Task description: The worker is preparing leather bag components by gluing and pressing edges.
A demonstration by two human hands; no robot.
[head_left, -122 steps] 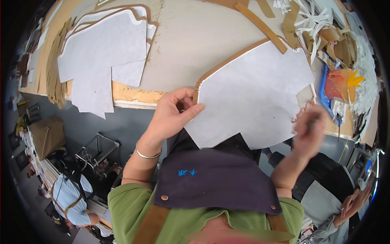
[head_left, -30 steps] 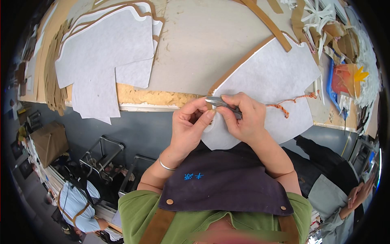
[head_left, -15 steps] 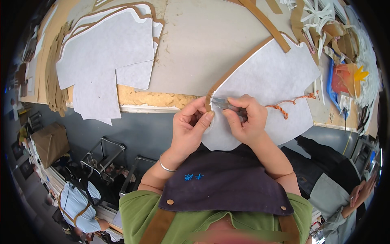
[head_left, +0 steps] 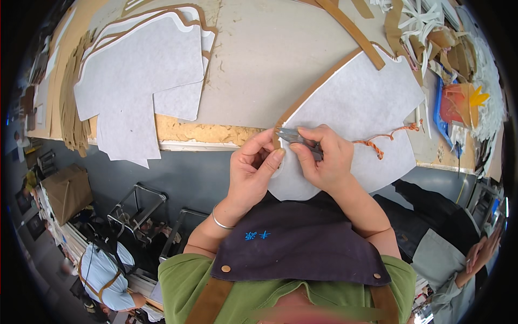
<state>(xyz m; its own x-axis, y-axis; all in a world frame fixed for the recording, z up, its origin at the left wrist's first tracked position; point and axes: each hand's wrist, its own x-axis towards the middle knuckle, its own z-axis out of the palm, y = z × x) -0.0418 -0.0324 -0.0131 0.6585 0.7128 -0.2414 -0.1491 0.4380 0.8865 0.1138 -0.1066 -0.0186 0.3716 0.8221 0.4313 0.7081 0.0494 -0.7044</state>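
Note:
My left hand (head_left: 251, 173) pinches the curved, brown-edged rim of a large white piece (head_left: 359, 100) lying partly over the table's front edge. My right hand (head_left: 326, 162) grips small metal snips (head_left: 291, 134), their tips touching that rim just above my left fingertips. A twisted orange cord (head_left: 375, 149) trails rightward from beside my right hand across the piece. A brown strip (head_left: 353, 32) lies over the piece's upper corner.
Stacked white pieces (head_left: 141, 65) and brown strips (head_left: 73, 108) lie left on the table (head_left: 251, 59); scraps (head_left: 426, 21) and a blue tray (head_left: 440, 108) are right. Metal frames (head_left: 135, 210) stand below. Co-workers appear lower left (head_left: 105, 270) and lower right (head_left: 431, 254).
Since the earliest frame, my right hand has moved left to the rim with the snips; my left hand and the piece shifted rightward. Over the last second only the snips' tips moved slightly.

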